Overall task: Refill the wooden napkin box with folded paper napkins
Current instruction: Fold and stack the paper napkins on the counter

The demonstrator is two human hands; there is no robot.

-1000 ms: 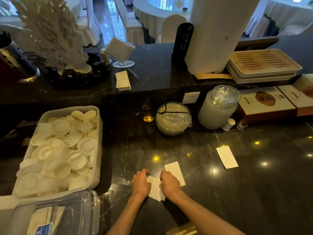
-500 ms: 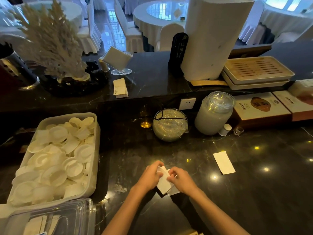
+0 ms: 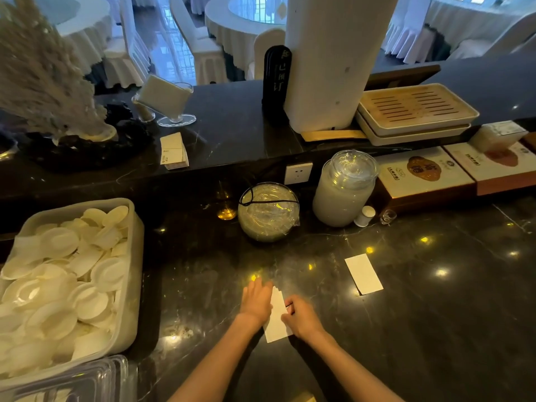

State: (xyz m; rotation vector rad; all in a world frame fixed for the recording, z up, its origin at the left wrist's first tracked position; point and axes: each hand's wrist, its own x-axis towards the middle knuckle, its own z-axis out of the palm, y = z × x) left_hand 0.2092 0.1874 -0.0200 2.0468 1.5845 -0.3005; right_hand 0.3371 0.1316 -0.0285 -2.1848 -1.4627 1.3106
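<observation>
Two hands meet on one folded napkin (image 3: pixel 275 329): the left hand (image 3: pixel 256 303) lies flat, pressing it to the tabletop (image 3: pixel 435 329); the right hand (image 3: pixel 301 314) pinches its right edge. Its long axis points away from the person. A second napkin (image 3: pixel 364 274) lies well right (nearer the right hand). Leftward, a tub (image 3: pixel 135 256) holds white dishes (image 3: pixel 87 303).

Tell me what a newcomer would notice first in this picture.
At the bottom centre, the left hand presses flat on a white napkin on the dark counter while the right hand pinches its edge. At the left stands a large tub full of white dishes; a second napkin lies alone to the right.
</observation>
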